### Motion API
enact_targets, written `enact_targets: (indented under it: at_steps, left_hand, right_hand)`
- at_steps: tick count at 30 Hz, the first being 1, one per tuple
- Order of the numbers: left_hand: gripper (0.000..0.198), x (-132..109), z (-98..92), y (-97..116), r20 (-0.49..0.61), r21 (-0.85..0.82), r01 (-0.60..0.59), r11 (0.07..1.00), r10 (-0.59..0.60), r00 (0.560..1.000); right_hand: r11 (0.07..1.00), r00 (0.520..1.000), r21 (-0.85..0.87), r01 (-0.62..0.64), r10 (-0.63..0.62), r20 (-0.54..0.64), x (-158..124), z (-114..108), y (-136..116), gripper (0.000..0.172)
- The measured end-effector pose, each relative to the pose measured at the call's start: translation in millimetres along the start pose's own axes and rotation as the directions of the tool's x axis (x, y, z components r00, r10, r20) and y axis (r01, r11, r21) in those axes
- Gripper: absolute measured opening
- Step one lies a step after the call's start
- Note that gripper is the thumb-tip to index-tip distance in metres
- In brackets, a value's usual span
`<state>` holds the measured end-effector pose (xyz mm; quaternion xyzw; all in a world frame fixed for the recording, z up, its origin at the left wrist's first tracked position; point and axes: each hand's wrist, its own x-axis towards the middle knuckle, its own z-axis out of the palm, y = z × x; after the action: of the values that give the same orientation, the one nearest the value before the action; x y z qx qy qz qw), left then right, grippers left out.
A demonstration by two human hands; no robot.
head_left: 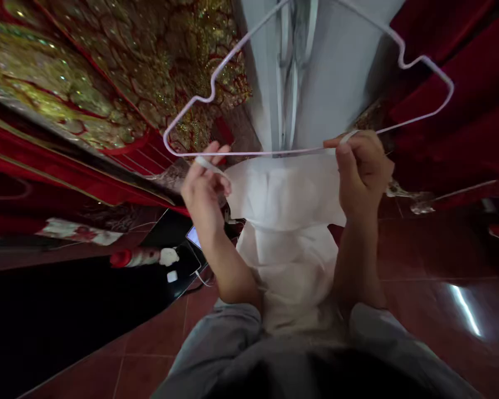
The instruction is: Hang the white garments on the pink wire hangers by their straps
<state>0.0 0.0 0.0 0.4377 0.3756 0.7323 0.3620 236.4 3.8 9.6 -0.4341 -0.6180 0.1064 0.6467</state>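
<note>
A pale clothes hanger (286, 152) hangs before me, its lower bar running level across the view. White cloth (274, 194), seemingly a garment, drops from just below the bar down between my forearms. My left hand (205, 183) is at the bar's left part, fingers loosely curled, with a narrow white strap (207, 163) across them. At the bar's right part, my right hand (360, 163) is closed, thumb against the index finger, on another white strap (349, 136). Whether the straps join the cloth I cannot make out.
Red and gold sequined garments (128, 72) hang at the left, with dark red cloth (461, 111) at the right. Grey doors with handles (328, 72) stand behind the hanger. On a black tabletop (87, 310) lie a red-capped bottle (135, 257) and a lit phone (193, 237). The floor (419, 310) is red tile.
</note>
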Motion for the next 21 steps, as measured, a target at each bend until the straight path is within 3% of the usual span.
enact_targets:
  at_steps: [4, 6, 8, 10, 13, 17, 21]
  left_hand:
    - [0.041, 19, -35.8, 0, -0.126, 0.258, -0.206, 0.944, 0.244, 0.961]
    - [0.031, 31, -42.8, 4, -0.163, 0.305, -0.335, 0.891, 0.396, 0.904]
    - [0.02, 45, -43.2, 9, -0.123, 0.271, -0.444, 0.854, 0.489, 0.864]
    - [0.029, 59, -39.1, 13, 0.019, 0.219, -0.47, 0.855, 0.478, 0.878]
    - [0.034, 75, -26.0, 20, 0.22, 0.228, -0.391, 0.892, 0.344, 0.913]
    - [0.013, 83, -0.3, 37, 0.243, 0.324, -0.351, 0.879, 0.281, 0.928]
    - [0.021, 84, 13.9, 52, 0.278, 0.399, -0.329, 0.856, 0.229, 0.933]
  right_hand:
    - [0.999, 0.999, -0.005, -0.038, 0.038, 0.028, 1, -2, 4, 0.031]
    - [0.998, 0.997, 0.006, -0.065, 0.064, 0.046, 0, -3, 5, 0.029]
    - [0.997, 0.995, 0.019, -0.08, 0.079, 0.054, -2, -2, 7, 0.026]
    - [0.997, 0.996, 0.029, -0.07, 0.069, 0.058, -4, 0, 8, 0.022]
    - [0.999, 0.998, 0.027, -0.045, 0.044, 0.055, -5, 2, 12, 0.019]
    - [0.999, 0.998, -0.021, -0.035, 0.036, 0.047, -7, 5, 15, 0.021]
    - [0.999, 0.998, -0.016, -0.035, 0.036, 0.042, -11, 8, 12, 0.017]
